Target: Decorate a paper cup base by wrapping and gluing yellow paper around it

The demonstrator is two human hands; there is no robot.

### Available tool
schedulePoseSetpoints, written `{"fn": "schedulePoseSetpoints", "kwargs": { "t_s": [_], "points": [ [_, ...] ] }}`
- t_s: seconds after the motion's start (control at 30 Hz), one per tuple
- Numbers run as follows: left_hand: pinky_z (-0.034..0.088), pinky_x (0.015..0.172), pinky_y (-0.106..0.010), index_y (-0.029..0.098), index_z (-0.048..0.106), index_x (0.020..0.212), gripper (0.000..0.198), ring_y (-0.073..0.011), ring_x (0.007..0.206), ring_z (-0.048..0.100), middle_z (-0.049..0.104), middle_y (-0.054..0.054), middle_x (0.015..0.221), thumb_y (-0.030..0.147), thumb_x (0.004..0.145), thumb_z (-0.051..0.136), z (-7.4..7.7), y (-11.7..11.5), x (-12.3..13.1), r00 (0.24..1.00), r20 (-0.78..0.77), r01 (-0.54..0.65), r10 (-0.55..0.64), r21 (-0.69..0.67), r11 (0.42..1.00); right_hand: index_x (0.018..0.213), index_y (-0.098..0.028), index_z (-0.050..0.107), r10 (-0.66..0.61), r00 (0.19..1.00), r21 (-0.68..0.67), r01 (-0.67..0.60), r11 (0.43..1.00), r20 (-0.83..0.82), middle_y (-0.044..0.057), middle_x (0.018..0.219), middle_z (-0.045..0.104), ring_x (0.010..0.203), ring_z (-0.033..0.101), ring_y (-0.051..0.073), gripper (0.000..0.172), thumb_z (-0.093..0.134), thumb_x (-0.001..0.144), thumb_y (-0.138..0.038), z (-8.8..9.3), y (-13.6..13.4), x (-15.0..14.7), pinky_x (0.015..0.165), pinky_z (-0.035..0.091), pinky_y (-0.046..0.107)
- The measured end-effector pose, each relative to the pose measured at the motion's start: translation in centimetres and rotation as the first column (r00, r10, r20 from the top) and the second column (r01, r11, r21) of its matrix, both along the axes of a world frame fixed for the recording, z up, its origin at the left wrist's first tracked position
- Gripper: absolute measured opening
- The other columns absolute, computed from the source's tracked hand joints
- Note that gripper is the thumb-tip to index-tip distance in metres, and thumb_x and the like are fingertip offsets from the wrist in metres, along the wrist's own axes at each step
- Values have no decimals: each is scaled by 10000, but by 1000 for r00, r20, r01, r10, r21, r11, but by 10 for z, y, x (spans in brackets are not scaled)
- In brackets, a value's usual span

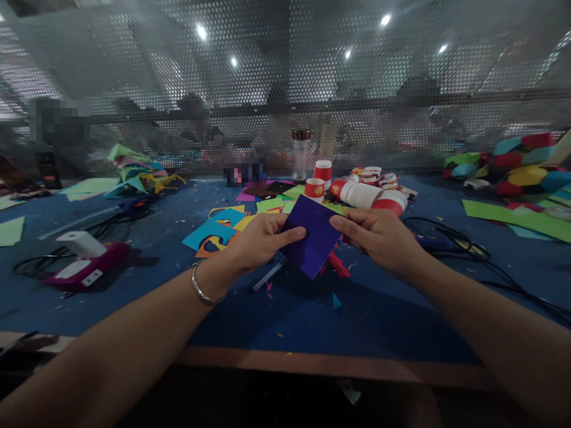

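Two bare hands hold one sheet between them above the blue surface. At the far left, a white and magenta plastic device lies flat among black cables, well apart from the hands and apparently parked outside the working zone. Behind it, a pile of folded multicoloured paper rests near the perforated metal screen. A cyan paper sheet with curved cut-outs lies flat just beside the left hand, whose wrist carries a silver metal bangle. The left fingers are clenched on the left edge of the dark blue square sheet of paper, thumb on top. The sheet is central in view, raised off the surface and turned so that one corner points down; pinching it at two opposite sides probably keeps the thin paper taut. Behind it stands a clear bottle with a brown cap, upright near the screen. The right hand grasps the opposite edge, thumb on the upper face. A toppled stack of red and white paper cups lies behind this hand, near but not touching the sheet. At the far right, a long green paper strip lies flat before a heap of multicoloured folded paper blocks
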State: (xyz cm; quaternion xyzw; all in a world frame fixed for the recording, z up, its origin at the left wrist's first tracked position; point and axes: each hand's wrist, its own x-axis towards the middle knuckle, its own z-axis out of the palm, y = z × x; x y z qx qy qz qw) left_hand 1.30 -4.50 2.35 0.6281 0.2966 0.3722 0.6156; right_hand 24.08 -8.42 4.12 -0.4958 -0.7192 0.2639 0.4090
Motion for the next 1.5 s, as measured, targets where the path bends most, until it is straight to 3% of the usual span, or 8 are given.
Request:
{"fn": "schedulePoseSetpoints", "kwargs": {
  "t_s": [0.47, 0.67, 0.8, 1.03, 1.37, 1.5],
  "points": [
    [548, 678, -238, 156, 798, 915, 349, -142, 708, 698, 795, -58, 838, 432, 734, 910, 2, 2, -2, 991, -39, 126, -126, -3, 992, 553, -234, 445, 64, 996, 12, -65, 998, 55, -55, 502, 381, 480, 311, 88, 708, 568, 804, -884, 7, -4, -5, 457, 238, 286],
    [565, 722, -262, 162, 790, 867, 346, -146, 706, 699, 789, -57, 816, 459, 734, 904, -2, 0, -1, 992, -30, 124, -124, -8, 992, 561, -243, 400, 67, 994, -5, -66, 998, 83, -62, 502, 358, 482, 295, 89, 682, 562, 850, -839, 5, -2, -3, 459, 229, 282],
    [553, 715, -248, 161, 794, 870, 298, -136, 709, 690, 782, -52, 804, 426, 767, 881, -4, -2, 0, 989, -33, 144, -144, 3, 990, 571, -235, 454, 55, 995, -23, -53, 998, 82, -60, 514, 370, 494, 306, 93, 661, 586, 841, -824, 5, -2, -4, 472, 245, 283],
    [525, 653, -235, 168, 791, 864, 265, -127, 676, 664, 775, -35, 809, 389, 754, 887, -6, -10, 7, 993, -55, 108, -108, -5, 994, 653, -201, 620, 13, 998, -51, -10, 999, 59, 1, 629, 528, 589, 437, 129, 625, 622, 820, -803, 2, -2, -5, 536, 335, 291],
    [495, 633, -227, 143, 732, 872, 196, -110, 652, 626, 736, -22, 789, 328, 835, 785, -6, -13, 8, 987, -133, 84, -84, -5, 996, 621, -205, 570, 14, 988, 51, -22, 998, 155, -19, 594, 482, 551, 407, 112, 636, 554, 880, -786, 4, -3, -6, 501, 299, 275],
    [467, 612, -210, 133, 705, 849, 166, -90, 633, 586, 698, -5, 754, 294, 853, 749, -4, -13, 10, 984, -159, 85, -84, -6, 996, 632, -204, 572, 16, 984, 30, -22, 999, 176, -17, 603, 485, 554, 409, 113, 607, 556, 896, -750, 3, -3, -5, 495, 307, 271]
  ]
}}
